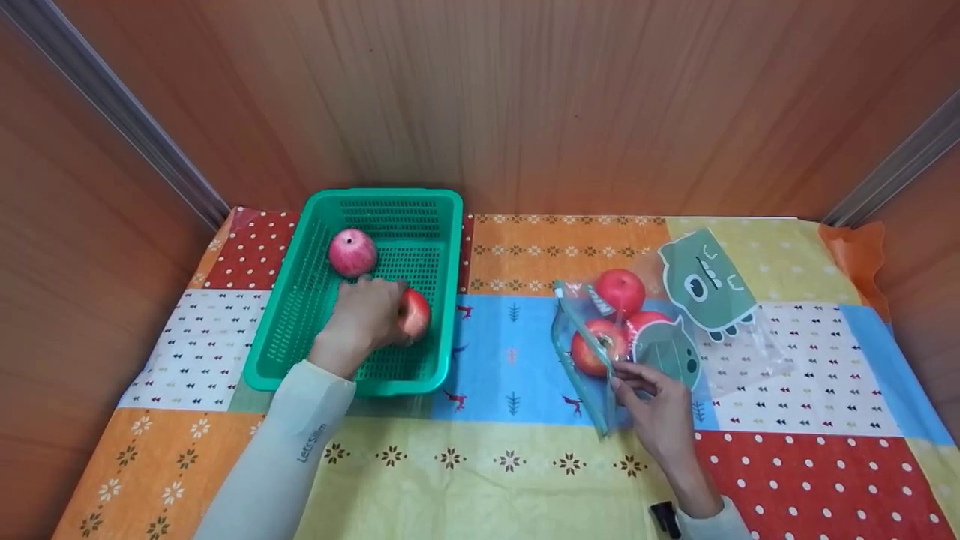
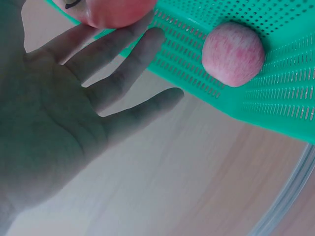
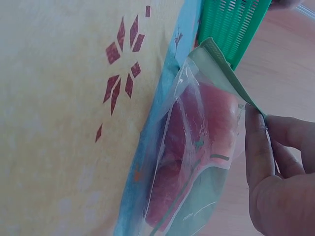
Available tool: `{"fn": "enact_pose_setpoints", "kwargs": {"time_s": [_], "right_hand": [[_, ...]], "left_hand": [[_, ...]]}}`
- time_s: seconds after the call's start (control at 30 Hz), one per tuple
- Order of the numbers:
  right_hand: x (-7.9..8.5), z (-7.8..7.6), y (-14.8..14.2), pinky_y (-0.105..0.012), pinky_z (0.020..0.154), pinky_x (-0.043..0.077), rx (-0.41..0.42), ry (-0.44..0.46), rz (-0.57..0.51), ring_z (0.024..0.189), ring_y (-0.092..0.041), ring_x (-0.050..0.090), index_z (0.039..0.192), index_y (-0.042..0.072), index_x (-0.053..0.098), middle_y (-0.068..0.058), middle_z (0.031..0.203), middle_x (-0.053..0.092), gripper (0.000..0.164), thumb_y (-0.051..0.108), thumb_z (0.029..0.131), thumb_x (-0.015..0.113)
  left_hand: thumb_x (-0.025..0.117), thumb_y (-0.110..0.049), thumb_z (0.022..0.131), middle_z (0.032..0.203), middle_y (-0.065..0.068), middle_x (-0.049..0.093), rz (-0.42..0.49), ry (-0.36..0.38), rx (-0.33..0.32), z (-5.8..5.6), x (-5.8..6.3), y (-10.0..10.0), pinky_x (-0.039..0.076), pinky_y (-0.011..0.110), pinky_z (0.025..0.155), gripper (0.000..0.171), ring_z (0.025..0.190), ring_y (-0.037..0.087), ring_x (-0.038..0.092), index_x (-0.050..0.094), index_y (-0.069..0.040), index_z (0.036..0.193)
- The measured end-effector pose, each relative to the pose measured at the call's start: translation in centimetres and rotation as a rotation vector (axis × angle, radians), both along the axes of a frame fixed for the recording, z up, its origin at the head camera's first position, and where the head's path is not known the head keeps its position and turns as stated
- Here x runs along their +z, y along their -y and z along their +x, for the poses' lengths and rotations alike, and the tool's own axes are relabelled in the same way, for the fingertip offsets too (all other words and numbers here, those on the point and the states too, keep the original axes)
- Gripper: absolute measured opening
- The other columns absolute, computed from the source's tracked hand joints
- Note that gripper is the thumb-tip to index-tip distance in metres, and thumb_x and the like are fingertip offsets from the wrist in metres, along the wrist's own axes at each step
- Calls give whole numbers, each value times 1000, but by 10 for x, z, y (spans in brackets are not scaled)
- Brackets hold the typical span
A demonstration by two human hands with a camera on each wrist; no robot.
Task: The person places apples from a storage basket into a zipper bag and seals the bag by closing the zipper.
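Observation:
A green plastic basket (image 1: 259,360) holds two apples. My left hand (image 1: 367,315) reaches into it, beside the nearer red apple (image 1: 415,315). In the left wrist view its fingers (image 2: 130,64) are spread and fairly straight, with that apple (image 2: 118,12) right at the index and middle fingers; the thumb is hidden. A pinker apple (image 1: 352,253) sits farther back in the basket. My right hand (image 1: 660,412) pinches the open mouth edge of a clear zip bag (image 3: 221,64) between thumb and fingers. Three red apples (image 1: 620,291) lie inside the bag.
A second clear bag with a green cartoon print (image 1: 709,285) lies flat behind the filled one, to the right. Wooden panels (image 1: 525,105) enclose the back and sides. A patchwork-patterned cloth (image 1: 480,465) covers the table.

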State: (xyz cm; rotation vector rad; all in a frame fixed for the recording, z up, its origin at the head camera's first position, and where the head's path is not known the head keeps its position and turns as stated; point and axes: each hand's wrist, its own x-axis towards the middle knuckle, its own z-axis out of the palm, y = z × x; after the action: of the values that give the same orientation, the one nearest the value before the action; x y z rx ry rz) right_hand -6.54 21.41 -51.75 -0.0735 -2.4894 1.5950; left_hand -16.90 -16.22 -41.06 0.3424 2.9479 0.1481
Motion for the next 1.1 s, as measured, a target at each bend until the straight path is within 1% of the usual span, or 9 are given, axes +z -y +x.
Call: {"fn": "enact_pose_setpoints", "kwargs": {"time_s": [0.1,0.2,0.37,0.5,0.63,0.83,1.1], "right_hand": [[0,0,0,-17,74,58,-5,-2,-1,91,-15,76,123,-2,75,-18,108,77,30,-9,93,74],[-1,0,0,-17,73,58,-16,15,4,88,-10,75,123,-2,75,-17,107,77,30,-8,93,75],[0,0,1,-17,74,58,-26,61,18,88,-10,73,125,-2,75,-17,108,76,30,-5,95,74],[0,0,0,-17,75,58,-23,78,8,89,-9,73,126,-2,74,-17,110,76,31,-5,95,73],[-1,0,0,-18,75,59,-20,71,0,89,-7,72,125,-2,74,-18,110,76,31,-7,95,73],[-2,1,0,-17,76,58,-15,54,13,92,-15,75,126,-1,74,-17,111,76,32,-7,94,74],[-2,3,0,-15,75,58,4,38,-11,94,-23,76,126,-2,74,-18,112,76,31,-5,95,74]], "left_hand": [[92,-22,80,105,24,72,45,-56,10,7,4,2,56,61,89,58,104,43,63,66,2,126],[92,-19,79,107,25,73,70,-130,17,13,6,3,57,62,88,58,106,44,64,65,1,126],[93,-19,76,112,25,73,107,-235,20,22,9,3,58,63,90,65,111,45,64,65,0,131],[97,-21,73,114,26,72,141,-283,29,30,12,2,56,66,90,70,112,46,63,65,1,132],[99,-21,72,118,25,72,171,-324,39,38,16,1,56,66,90,75,112,46,62,65,1,134],[99,-21,71,117,23,72,214,-378,39,47,20,-4,56,62,87,76,111,45,63,64,1,135],[100,-24,71,127,21,71,267,-420,52,58,23,-8,56,63,94,84,115,43,63,62,1,142]]}}
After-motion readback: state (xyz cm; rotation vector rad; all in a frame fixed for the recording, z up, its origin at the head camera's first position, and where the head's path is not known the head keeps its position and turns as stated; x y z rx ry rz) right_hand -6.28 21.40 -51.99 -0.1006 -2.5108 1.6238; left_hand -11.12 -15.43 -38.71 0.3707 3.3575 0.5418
